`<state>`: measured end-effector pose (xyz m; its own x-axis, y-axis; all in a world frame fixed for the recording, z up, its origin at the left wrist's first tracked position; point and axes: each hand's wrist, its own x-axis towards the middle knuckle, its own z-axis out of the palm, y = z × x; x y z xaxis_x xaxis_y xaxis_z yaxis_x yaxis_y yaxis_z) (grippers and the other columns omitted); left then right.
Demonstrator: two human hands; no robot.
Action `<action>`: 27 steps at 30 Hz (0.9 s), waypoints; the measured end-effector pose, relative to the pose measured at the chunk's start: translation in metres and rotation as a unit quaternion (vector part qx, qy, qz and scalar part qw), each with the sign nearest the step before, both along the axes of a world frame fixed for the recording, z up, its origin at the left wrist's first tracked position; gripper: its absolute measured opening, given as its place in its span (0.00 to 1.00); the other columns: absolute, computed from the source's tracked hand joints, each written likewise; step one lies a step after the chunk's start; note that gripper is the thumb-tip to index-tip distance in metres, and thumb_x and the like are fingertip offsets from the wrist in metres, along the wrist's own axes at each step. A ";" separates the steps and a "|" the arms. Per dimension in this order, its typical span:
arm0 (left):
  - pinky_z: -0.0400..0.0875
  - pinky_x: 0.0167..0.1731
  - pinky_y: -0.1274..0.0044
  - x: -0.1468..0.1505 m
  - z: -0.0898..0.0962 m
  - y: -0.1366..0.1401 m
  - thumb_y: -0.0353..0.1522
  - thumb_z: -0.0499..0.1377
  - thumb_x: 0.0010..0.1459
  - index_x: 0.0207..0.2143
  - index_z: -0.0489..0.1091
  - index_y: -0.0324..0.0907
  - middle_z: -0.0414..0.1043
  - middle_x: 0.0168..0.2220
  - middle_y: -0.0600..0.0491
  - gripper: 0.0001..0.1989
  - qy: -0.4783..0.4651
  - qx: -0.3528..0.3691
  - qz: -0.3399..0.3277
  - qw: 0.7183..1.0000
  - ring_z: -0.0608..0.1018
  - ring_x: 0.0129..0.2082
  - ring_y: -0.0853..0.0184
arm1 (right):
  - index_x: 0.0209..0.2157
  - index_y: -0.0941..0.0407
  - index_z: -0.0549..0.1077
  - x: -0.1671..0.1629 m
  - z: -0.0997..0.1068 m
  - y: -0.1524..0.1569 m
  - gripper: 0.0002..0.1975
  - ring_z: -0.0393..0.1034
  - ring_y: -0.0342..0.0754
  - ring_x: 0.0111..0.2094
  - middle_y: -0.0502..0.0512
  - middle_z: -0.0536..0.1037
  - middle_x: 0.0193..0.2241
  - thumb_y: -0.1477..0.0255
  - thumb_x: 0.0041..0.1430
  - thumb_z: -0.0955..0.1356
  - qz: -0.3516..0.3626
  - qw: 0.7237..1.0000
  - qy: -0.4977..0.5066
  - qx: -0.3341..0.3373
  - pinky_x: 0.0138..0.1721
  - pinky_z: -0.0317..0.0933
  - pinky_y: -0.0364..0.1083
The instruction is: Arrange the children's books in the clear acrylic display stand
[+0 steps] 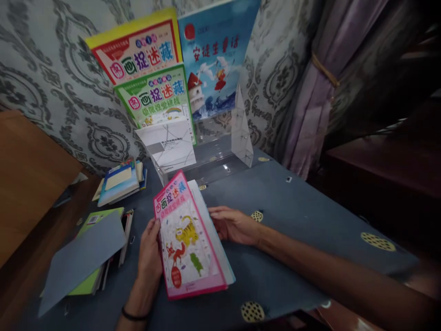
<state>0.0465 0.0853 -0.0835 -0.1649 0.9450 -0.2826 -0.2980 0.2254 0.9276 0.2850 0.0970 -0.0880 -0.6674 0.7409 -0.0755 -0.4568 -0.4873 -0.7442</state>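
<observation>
A pink picture book [186, 243] with a tiger and a fox on its cover is tilted above the table. My left hand [150, 248] grips its left edge, the thumb on the cover's side and the other fingers mostly hidden behind. Out from under its right edge shows a thin pale blue book [215, 236]. My right hand [236, 224] closes on that right edge with bent fingers, their tips partly hidden. Just beyond stands a clear acrylic book rack [243, 131], holding a green picture book [155, 94], a red-and-yellow one [138, 50], a white booklet [168, 147] and a blue storybook [217, 59].
Stacked books [120, 181] lie at the table's left back. Nearer, a grey-blue board or book [84, 262] rests over a green book [86, 287] and others. The table [292, 211] has a blue pineapple-print cover. Behind hang patterned fabric [69, 59] and a tied purple curtain [310, 110].
</observation>
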 end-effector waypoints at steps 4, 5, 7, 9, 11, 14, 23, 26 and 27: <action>0.76 0.29 0.75 -0.002 0.009 -0.001 0.43 0.73 0.42 0.44 0.66 0.46 0.79 0.31 0.56 0.28 0.000 0.019 0.055 0.998 0.83 0.31 0.61 | 0.46 0.58 0.78 -0.003 -0.006 0.003 0.26 0.79 0.49 0.38 0.59 0.83 0.39 0.50 0.59 0.69 -0.043 0.994 -0.072 0.064 0.39 0.70 0.47; 0.76 0.29 0.75 -0.002 0.011 -0.001 0.43 0.74 0.41 0.44 0.66 0.46 0.79 0.32 0.55 0.30 -0.003 0.029 0.047 0.998 0.83 0.32 0.61 | 0.46 0.58 0.78 -0.003 -0.006 0.004 0.26 0.78 0.49 0.38 0.59 0.83 0.39 0.50 0.57 0.71 -0.051 0.990 -0.091 0.096 0.41 0.70 0.48; 0.76 0.29 0.75 -0.004 0.019 0.000 0.45 0.74 0.41 0.44 0.67 0.46 0.80 0.35 0.54 0.31 -0.003 0.062 0.027 0.998 0.83 0.33 0.60 | 0.46 0.58 0.78 -0.003 -0.006 0.009 0.25 0.78 0.49 0.38 0.58 0.83 0.39 0.54 0.54 0.75 -0.054 0.978 -0.118 0.162 0.46 0.69 0.52; 0.75 0.31 0.76 -0.005 0.029 0.004 0.47 0.74 0.42 0.44 0.67 0.46 0.80 0.36 0.53 0.31 0.016 0.100 0.008 0.995 0.83 0.35 0.60 | 0.45 0.58 0.78 -0.001 0.000 0.018 0.25 0.78 0.50 0.38 0.57 0.83 0.38 0.54 0.54 0.75 -0.046 0.967 -0.129 0.214 0.50 0.68 0.55; 0.75 0.32 0.76 -0.006 0.041 0.013 0.48 0.73 0.42 0.44 0.69 0.45 0.80 0.35 0.53 0.30 0.050 0.138 0.002 0.989 0.82 0.35 0.61 | 0.44 0.58 0.79 0.002 0.010 0.030 0.24 0.78 0.49 0.38 0.57 0.83 0.38 0.53 0.54 0.74 -0.056 0.955 -0.141 0.253 0.50 0.68 0.55; 0.73 0.32 0.78 -0.005 0.061 0.032 0.49 0.73 0.42 0.41 0.71 0.43 0.79 0.34 0.53 0.29 0.092 0.196 0.004 0.976 0.80 0.34 0.63 | 0.41 0.58 0.79 0.009 0.032 0.052 0.24 0.78 0.50 0.39 0.55 0.83 0.37 0.52 0.54 0.74 -0.089 0.929 -0.173 0.315 0.48 0.68 0.53; 0.69 0.29 0.78 0.001 0.084 0.083 0.46 0.71 0.41 0.37 0.70 0.42 0.78 0.31 0.53 0.25 0.121 0.249 -0.009 0.961 0.77 0.30 0.65 | 0.36 0.58 0.77 0.016 0.056 0.106 0.23 0.70 0.44 0.24 0.50 0.80 0.27 0.51 0.51 0.73 -0.148 0.870 -0.279 0.378 0.25 0.60 0.42; 0.70 0.31 0.77 -0.002 0.070 0.082 0.47 0.69 0.44 0.37 0.70 0.42 0.77 0.33 0.53 0.24 0.133 0.258 -0.002 0.957 0.77 0.31 0.64 | 0.37 0.58 0.78 0.013 0.042 0.099 0.24 0.73 0.47 0.28 0.54 0.82 0.30 0.50 0.53 0.72 -0.149 0.867 -0.266 0.394 0.27 0.64 0.43; 0.70 0.32 0.76 -0.003 0.064 0.080 0.48 0.68 0.45 0.38 0.70 0.42 0.77 0.34 0.53 0.24 0.136 0.266 -0.001 0.954 0.77 0.32 0.64 | 0.39 0.58 0.78 0.012 0.038 0.095 0.24 0.74 0.48 0.30 0.55 0.82 0.33 0.50 0.54 0.71 -0.149 0.866 -0.259 0.401 0.28 0.66 0.44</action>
<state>0.0430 0.1655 -0.0196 -0.1623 0.9431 0.2904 -0.0297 -0.2988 0.9539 0.2968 0.1922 -0.0496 -0.4674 0.8277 0.3107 0.0239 0.3632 -0.9314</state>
